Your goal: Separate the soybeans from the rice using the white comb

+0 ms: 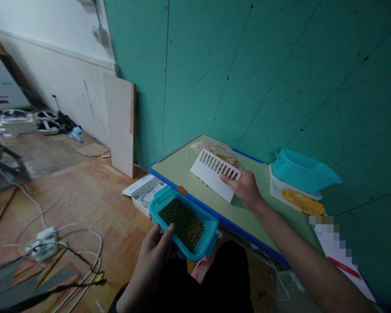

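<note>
My left hand grips the near rim of a turquoise plastic container, thumb over the edge. Green beans and some tan beans lie inside it. The container is held just below the table's blue front edge. In my right hand is a white slotted scraper, tilted above the green tabletop, its slots along the upper side. Behind the scraper a pile of mixed pale and brown grains spreads over the table, partly hidden by it.
At the table's right stand a turquoise bin and an orange-yellow cloth. A green wall rises behind. A white box sits under the front edge. White cables and a power strip lie on the floor at left.
</note>
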Tool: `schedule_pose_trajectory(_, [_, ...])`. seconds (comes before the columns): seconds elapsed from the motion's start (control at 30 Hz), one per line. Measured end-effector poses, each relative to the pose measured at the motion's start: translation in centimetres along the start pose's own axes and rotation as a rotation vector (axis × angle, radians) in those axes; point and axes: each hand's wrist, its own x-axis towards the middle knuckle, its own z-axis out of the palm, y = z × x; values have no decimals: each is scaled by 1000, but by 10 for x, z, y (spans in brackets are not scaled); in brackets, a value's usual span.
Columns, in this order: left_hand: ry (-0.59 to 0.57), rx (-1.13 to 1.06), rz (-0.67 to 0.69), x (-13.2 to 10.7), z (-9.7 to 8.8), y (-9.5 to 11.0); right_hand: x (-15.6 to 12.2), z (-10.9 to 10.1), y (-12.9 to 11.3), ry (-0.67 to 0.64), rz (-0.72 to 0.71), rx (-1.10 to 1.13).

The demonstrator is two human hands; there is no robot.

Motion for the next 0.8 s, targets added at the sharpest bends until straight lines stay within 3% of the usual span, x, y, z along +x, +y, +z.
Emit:
schedule_pose_trajectory(0.43, [46,81,43,4,-3,30,-1,6,-13,-97,-22,48])
schedule_pose_trajectory(0.8, [65,111,24,14,-9,29,-4,13,-22,-165,-4,123])
